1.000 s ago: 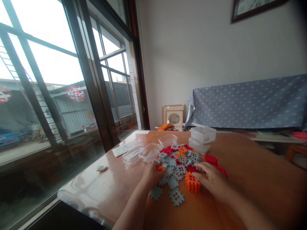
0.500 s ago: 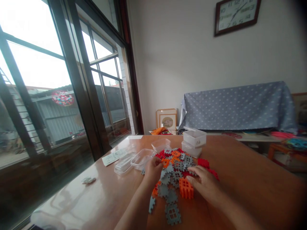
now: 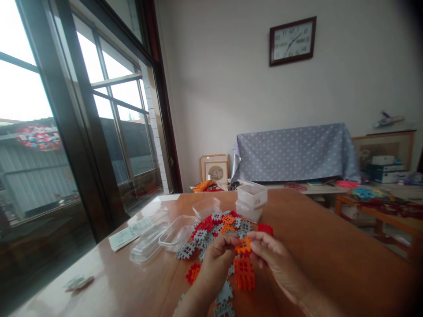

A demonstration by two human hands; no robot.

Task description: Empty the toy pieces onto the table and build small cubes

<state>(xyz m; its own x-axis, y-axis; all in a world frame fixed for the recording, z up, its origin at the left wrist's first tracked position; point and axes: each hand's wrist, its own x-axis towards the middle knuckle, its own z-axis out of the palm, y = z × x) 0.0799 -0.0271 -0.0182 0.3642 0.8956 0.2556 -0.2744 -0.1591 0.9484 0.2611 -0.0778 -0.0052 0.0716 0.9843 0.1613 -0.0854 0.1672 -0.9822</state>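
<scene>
An orange interlocking plastic tile [image 3: 243,246] with square window holes is held between my two hands. My left hand [image 3: 218,259] pinches its left edge, and my right hand [image 3: 272,255] grips the right edge with thumb and fingers. Just below it, on the table, stands a stack of orange window tiles [image 3: 244,274]. Behind my hands spreads a pile of grey, red and orange tiles [image 3: 216,226]. Grey tiles [image 3: 224,295] lie near my left wrist, partly hidden by it. A few red tiles [image 3: 265,229] sit beyond my right fingers.
Clear plastic tubs [image 3: 177,233] and lids [image 3: 148,246] are left of the pile. Two stacked containers [image 3: 253,196] stand behind it. Papers [image 3: 130,233] and a small plastic packet [image 3: 79,281] lie on the left of the wooden table [image 3: 313,246].
My left hand has brought an orange tile from the pile towards me, and my right hand has moved in to grip it too. The view has swung right.
</scene>
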